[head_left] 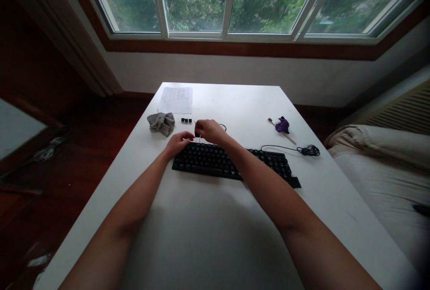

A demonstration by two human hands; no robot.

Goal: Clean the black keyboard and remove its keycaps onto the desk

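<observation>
Two bare forearms (137, 205) stretch over the smooth white table (201, 218), to the long black plastic keyboard (215, 161)! Right hand (208, 130) pinches a dark-handled wire tool (197, 135) at its upper-left edge; left hand (179, 142) beside it, grip impossible to tell. Three small black keycaps (186, 121) lie beyond, apparently removed; most visible keys look seated.

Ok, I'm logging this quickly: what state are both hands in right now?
Left hand: partly curled at the keyboard's far left corner; grip cannot be told.
Right hand: closed, holding a wire-pronged tool.
</observation>
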